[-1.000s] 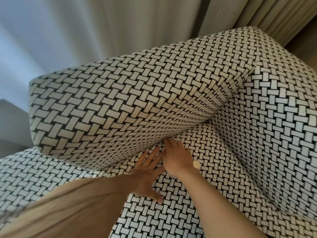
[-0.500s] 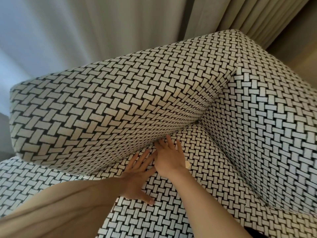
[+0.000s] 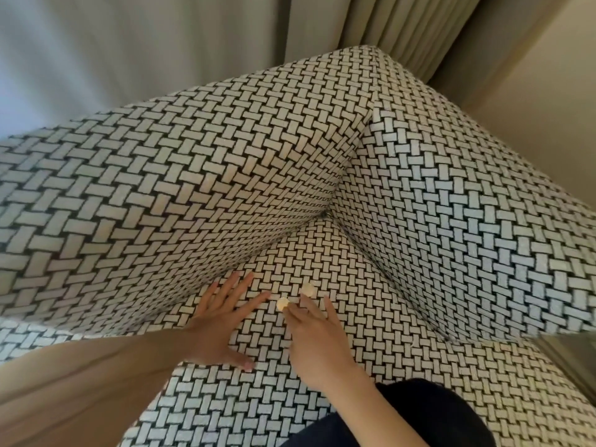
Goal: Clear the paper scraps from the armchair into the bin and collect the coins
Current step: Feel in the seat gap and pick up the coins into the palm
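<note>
Pale grey-beige pleated curtains (image 3: 161, 43) fill the top of the frame, with a plain beige wall (image 3: 532, 75) at the upper right. Below them sits the armchair upholstered in black-and-white basket-weave fabric (image 3: 193, 188), its seat (image 3: 322, 253) running down the centre. Two small round pale-gold coins lie on that seat, just apart: the nearer coin (image 3: 282, 303) and the farther coin (image 3: 308, 289), up and to its right. The left hand (image 3: 222, 324) lies flat on the seat left of them – fingers straight and spread. The right hand (image 3: 309, 333) reaches forward, fingertips at the nearer coin – whether pinching or only touching it, I cannot tell. A beige sleeve (image 3: 64, 398) fills the lower left and dark clothing (image 3: 419, 414) the bottom edge.
</note>
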